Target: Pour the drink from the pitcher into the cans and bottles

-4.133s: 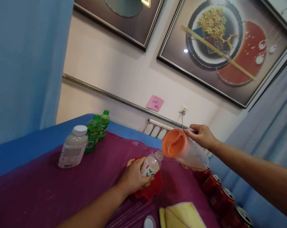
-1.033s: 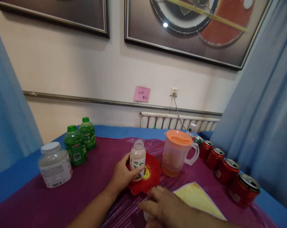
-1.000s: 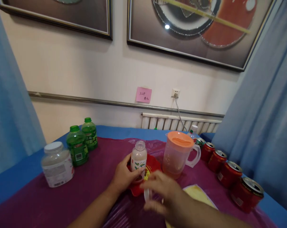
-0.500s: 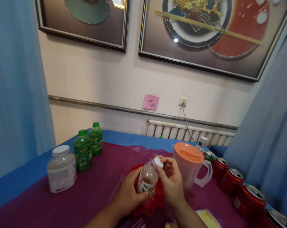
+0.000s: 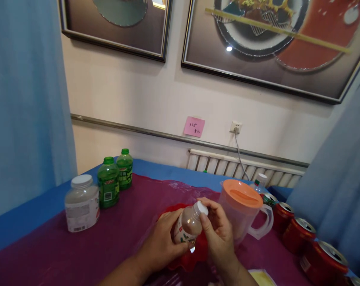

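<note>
My left hand is wrapped round a small clear bottle with a printed label, tilted to the right. On its neck sits a white cap, pinched between the thumb and fingers of my right hand. Beneath both hands lies a red dish with a wavy rim, mostly covered by them. Just right of my right hand stands a clear pitcher with an orange lid.
At the left stand a white-capped jar and two green bottles. Several red cans line the right side, by a clear bottle. A yellow item lies at the front edge. Purple sheeting covers the table.
The white cap, held at an angle on the bottle's mouth before, now sits squarer on the neck. My right fingers have closed further round it. The whole view has shifted slightly.
</note>
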Demonstrator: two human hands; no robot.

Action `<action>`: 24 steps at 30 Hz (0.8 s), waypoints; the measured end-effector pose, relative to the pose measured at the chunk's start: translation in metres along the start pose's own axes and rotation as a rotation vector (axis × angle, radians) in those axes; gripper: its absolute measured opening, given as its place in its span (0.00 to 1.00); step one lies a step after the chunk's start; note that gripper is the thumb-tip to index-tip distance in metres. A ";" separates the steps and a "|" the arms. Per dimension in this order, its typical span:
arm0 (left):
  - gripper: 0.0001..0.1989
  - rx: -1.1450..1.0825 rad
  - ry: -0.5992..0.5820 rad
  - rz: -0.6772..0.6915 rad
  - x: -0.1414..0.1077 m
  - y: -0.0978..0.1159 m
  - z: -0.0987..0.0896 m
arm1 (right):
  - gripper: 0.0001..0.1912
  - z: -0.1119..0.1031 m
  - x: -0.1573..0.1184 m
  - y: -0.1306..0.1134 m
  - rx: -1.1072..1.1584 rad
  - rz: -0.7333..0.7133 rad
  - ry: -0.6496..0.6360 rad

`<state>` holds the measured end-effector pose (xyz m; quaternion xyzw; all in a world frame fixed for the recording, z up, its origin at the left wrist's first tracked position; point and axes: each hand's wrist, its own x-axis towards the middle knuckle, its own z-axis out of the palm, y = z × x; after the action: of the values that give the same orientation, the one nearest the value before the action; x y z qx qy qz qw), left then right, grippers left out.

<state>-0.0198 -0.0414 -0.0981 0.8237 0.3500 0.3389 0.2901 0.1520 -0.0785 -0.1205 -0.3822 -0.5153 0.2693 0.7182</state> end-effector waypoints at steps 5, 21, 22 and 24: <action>0.29 0.036 0.005 0.021 -0.001 0.001 0.000 | 0.15 -0.002 0.000 -0.002 -0.093 -0.078 -0.002; 0.34 -0.033 0.023 0.024 -0.003 -0.008 0.006 | 0.25 0.002 -0.005 -0.016 -0.003 -0.067 -0.062; 0.33 -0.036 0.018 0.025 -0.003 -0.007 0.006 | 0.25 0.003 -0.006 -0.016 0.028 -0.050 -0.067; 0.33 -0.041 0.004 0.027 -0.002 -0.005 0.005 | 0.23 0.005 -0.006 -0.014 0.069 -0.023 -0.068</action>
<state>-0.0191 -0.0409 -0.1057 0.8216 0.3322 0.3517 0.3016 0.1458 -0.0898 -0.1108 -0.3420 -0.5342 0.2912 0.7161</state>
